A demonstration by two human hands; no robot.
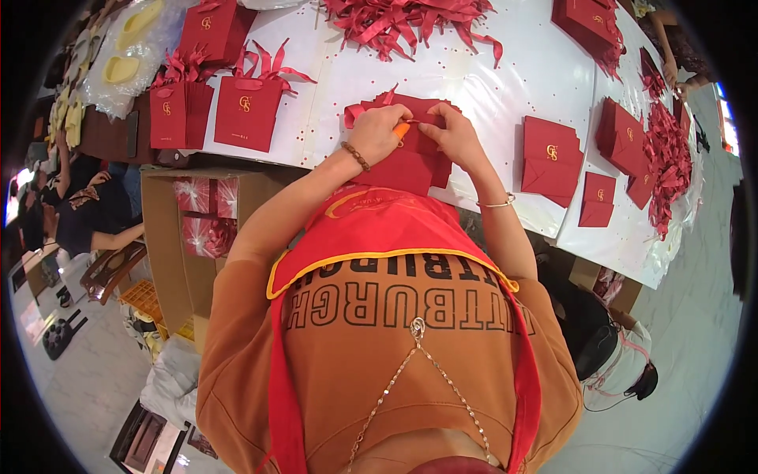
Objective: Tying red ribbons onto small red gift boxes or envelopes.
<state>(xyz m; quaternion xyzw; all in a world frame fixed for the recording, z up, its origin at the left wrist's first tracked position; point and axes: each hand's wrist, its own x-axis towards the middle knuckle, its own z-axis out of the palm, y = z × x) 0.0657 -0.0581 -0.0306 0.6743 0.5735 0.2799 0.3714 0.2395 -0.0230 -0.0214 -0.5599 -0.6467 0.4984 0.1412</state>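
A red paper gift bag [395, 170] lies on the table edge right in front of me, with more red bags under it. My left hand [380, 136] is closed over the bag's upper part, pinching a red ribbon [355, 115] whose loop and tail stick out beside it. A small orange piece [402, 129] shows at its fingers; I cannot tell if it is a tool or a finger cover. My right hand [455, 141] pinches the ribbon close by, thumb and finger together. The fingertips of both hands nearly meet above the bag.
Ribbon-handled bags [246, 110] stand at the left, beside yellow shoes [121, 69] in plastic. Loose red ribbons [410, 24] lie at the far side. Flat bags [550, 162] and a ribbon heap [668, 158] are at the right. A cardboard box [170, 245] stands below left; other people work nearby.
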